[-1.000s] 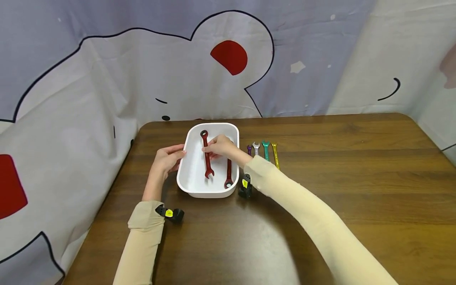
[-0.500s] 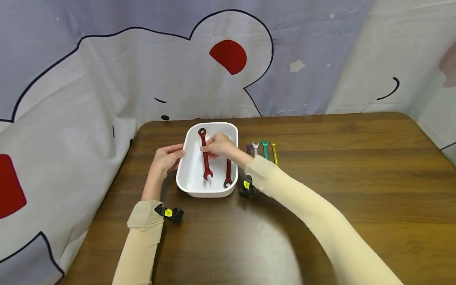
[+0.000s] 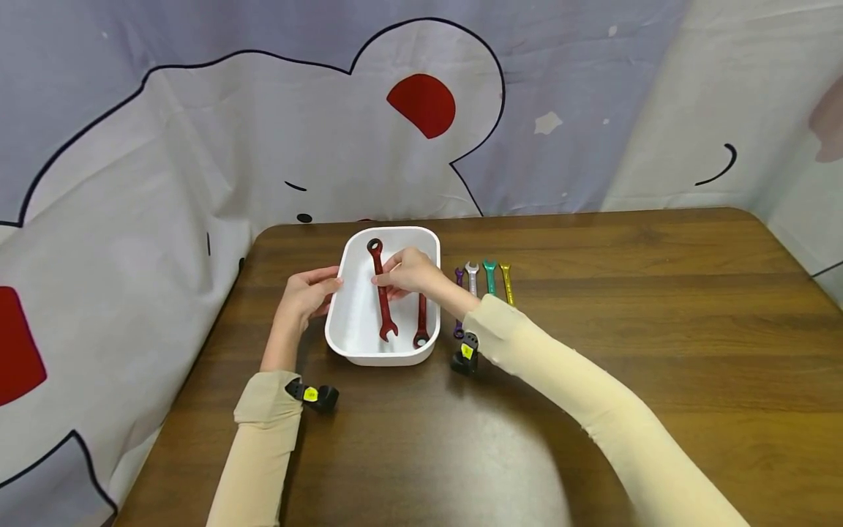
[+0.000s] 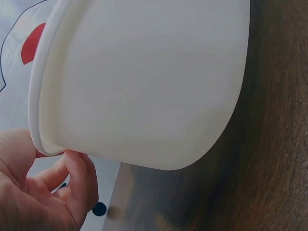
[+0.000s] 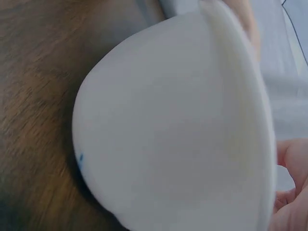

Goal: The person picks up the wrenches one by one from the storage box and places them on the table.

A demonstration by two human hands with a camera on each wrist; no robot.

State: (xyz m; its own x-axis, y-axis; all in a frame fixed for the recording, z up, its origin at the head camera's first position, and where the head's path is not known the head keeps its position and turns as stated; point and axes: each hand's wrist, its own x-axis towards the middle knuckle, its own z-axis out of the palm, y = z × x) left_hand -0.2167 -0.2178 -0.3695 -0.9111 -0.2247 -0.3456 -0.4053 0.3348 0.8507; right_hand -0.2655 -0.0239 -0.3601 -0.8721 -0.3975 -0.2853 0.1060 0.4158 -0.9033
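My left hand [image 3: 308,296] grips the left rim of a white plastic tub [image 3: 356,346], thumb on the lip; the left wrist view shows the fingers [image 4: 79,178] curled beneath that lip. With thumb and fingers, my right hand [image 3: 411,272] pinches a dark red combination wrench [image 3: 384,301] by its shaft, inside the tub's outline. The wrench's ring end points to the back and its forked end to the front. A second dark red wrench [image 3: 422,322] lies along the tub's right side, partly hidden by my right hand. In the right wrist view the tub wall [image 5: 168,120] hides the wrenches.
Right of the tub, a purple wrench [image 3: 459,274], a silver wrench [image 3: 472,271], a green wrench [image 3: 490,272] and a yellow wrench [image 3: 506,278] lie side by side, partly behind my right sleeve. A printed curtain [image 3: 276,132] hangs behind the wooden table [image 3: 658,293].
My right hand has shifted slightly right and toward the front, and the pinched wrench's forked end has dipped frontward with it. The left hand keeps its grip on the tub.
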